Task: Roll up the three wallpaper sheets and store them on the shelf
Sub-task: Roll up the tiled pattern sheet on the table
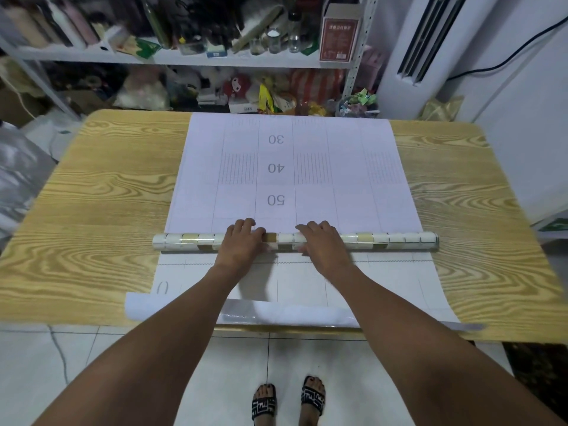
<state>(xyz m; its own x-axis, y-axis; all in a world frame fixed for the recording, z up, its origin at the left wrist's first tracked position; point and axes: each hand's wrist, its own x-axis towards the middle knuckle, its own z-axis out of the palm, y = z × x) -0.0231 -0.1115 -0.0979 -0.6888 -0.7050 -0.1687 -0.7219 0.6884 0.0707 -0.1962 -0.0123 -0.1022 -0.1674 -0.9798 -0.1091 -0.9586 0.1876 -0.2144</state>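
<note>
Both sets of fingers: bent over the wallpaper roll (399, 239) and holding it, with the tips on its 12 o'clock side; left fingers (246, 224), right fingers (316, 226).
Thumbs: the left one lies along the top of the roll, pointing to 3 o'clock; the right one sits on the roll's 6 o'clock side.
Left hand (242, 241): palm down on the roll, just to 9 o'clock of its middle.
Right hand (319, 245): palm down just to 3 o'clock of the middle, with a short bare stretch of roll between the two hands.
Wallpaper roll: lies across the table from 9 to 3 o'clock, a little toward 6 from the centre; white, cream and brown tile squares face outward.
Wallpaper sheet (338, 179): the unrolled part lies flat with its backing up, a pale grid printed 30, 40 and 50 upside down, running from the roll to the table's 12 o'clock edge.
Second sheet (384, 281): shows on the 6 o'clock side of the roll, backing up, its near edge curled at the table's rim; how many sheets are stacked cannot be told.
Table (92, 210): light wood grain, bare at 9 and 3 o'clock beside the paper.
Shelf (184, 58): white metal, beyond the table at 12 o'clock, crowded with glass jars (273, 38), a red-brown box (338, 35) and, on the tier below, a red plush toy (238, 86).
Air conditioner (430, 41): white standing unit at 1 o'clock.
Floor (123, 348): pale tiles at 6 o'clock, with two feet in black patterned sandals (264, 405).
</note>
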